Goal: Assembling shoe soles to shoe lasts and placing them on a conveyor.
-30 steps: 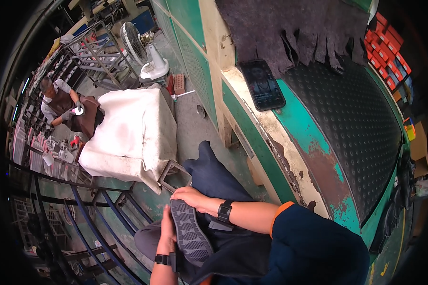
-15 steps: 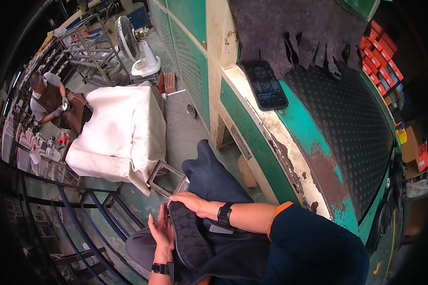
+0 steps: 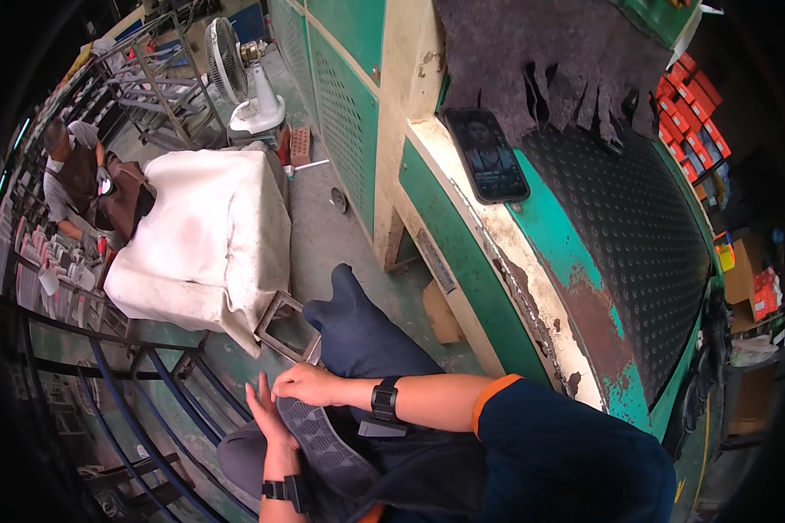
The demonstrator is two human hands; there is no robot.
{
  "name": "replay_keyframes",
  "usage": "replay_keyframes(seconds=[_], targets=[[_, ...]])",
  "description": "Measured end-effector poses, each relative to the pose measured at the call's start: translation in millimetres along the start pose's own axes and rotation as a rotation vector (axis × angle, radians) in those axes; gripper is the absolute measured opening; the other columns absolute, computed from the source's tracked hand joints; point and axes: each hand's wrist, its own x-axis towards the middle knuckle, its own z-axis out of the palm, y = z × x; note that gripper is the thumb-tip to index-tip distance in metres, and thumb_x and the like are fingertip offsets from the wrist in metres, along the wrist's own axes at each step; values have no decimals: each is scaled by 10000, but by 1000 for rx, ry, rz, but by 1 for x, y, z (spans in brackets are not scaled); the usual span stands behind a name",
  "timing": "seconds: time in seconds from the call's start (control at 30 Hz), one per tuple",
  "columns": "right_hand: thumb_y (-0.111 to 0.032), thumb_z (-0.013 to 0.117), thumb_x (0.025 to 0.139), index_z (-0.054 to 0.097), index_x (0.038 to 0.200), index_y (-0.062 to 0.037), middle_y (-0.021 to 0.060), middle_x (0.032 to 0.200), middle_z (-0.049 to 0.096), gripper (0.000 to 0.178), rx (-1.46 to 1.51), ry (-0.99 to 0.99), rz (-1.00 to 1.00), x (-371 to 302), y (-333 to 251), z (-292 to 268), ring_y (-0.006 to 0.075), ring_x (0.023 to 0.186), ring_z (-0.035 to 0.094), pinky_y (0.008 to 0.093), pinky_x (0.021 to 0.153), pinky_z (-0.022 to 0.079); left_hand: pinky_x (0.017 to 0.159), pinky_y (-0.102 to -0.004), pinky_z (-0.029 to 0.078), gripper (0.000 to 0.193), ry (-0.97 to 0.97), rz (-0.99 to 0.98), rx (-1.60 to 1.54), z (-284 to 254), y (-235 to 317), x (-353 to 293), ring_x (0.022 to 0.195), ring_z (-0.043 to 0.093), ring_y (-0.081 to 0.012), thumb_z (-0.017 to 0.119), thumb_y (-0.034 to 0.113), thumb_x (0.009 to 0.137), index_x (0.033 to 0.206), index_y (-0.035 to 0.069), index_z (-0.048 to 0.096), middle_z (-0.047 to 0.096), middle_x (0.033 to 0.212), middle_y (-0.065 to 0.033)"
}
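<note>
Looking down at a seated person's lap in a workshop: a dark shoe (image 3: 327, 443) lies slanted across the near part of the scene, left of center, its grey patterned sole turned up. The right hand (image 3: 308, 383) is closed over the far end of the shoe. The left hand (image 3: 272, 417) is at the shoe's left side, fingers stretched out and pointing away; whether its palm presses on the shoe cannot be told. Both wrists wear black bands.

Dark cloth covers the knees. To the left stands a rack (image 3: 148, 401) of dark metal bars. Farther off on the left, a white cloth (image 3: 196, 218) drapes a boxy shape, with a pedestal fan (image 3: 227, 65) beyond it. At far left, a co-worker (image 3: 77, 170) in a brown apron bends over a small pale item.

On the right, a phone (image 3: 486, 157) with its screen lit lies on a worn green and cream machine (image 3: 567, 253), beside a studded black mat (image 3: 641, 253). A ragged dark hide (image 3: 540, 65) hangs over the mat's far end. Orange boxes (image 3: 693, 109) are stacked at far right.
</note>
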Motion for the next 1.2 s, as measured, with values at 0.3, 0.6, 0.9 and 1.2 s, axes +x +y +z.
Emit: replay_keyframes(seconds=[0.3,0.6,0.9,1.2], targets=[[-169,569,855,696,855,-3,106,890,702,210,-41,141,-242,-13,16,21,256,934,652,360,862,496,921,-334,496,464,-198,-88,0,-15,-7,0,1016,633,-237,418,323,956,1120,-49,642,665,1069,-135],[-152,595,823,686,779,1,119,934,725,183,-44,224,-305,-36,-9,36,273,948,675,372,858,516,956,-306,446,401,-146,116,231,-8,-4,-29,1043,600,-208,428,255,910,1102,-32,632,657,1076,-101],[-134,592,841,686,823,10,105,936,711,173,69,144,-384,-46,-42,40,235,914,680,340,826,515,984,-322,432,436,-168,215,241,-15,13,-51,1094,589,-202,428,344,936,1145,-4,589,634,1142,-110],[-329,472,887,748,758,-19,66,679,663,435,448,160,4,13,-40,0,158,633,594,291,626,449,1014,-478,454,555,-156,-235,-1,-28,-12,-107,1030,637,-256,457,539,949,1232,82,597,665,1132,-81]])
